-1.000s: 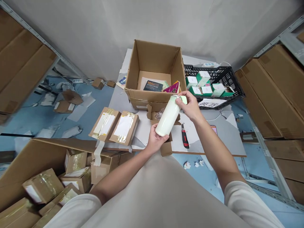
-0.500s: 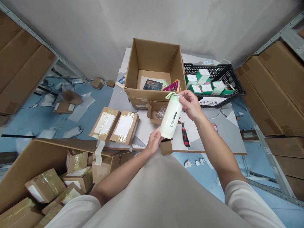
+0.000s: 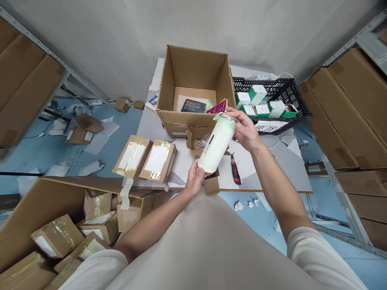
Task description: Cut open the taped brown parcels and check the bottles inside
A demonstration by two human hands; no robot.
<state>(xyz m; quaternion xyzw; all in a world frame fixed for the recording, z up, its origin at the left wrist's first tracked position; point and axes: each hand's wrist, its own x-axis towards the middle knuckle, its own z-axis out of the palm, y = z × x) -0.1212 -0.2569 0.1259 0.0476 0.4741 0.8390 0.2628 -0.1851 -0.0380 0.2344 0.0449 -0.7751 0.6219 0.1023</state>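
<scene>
A pale green bottle with dark lettering is held tilted above the table, its lid end up and to the right. My left hand grips its base, and my right hand is closed round the lid end. Below the bottle sits a small open cardboard box, partly covered, with clear bubble wrap inside. A red and black utility knife lies on the table to the right of the bottle.
Behind stands a large open carton with booklets inside. A black crate holds several green-and-white boxes. Two taped parcels lie at the left of the table. A big carton of parcels stands lower left.
The bottle has turned in my hands and tilted further right, so its lettering has shifted left and the metal-rimmed lid end shows more. Both hands still hold it.
</scene>
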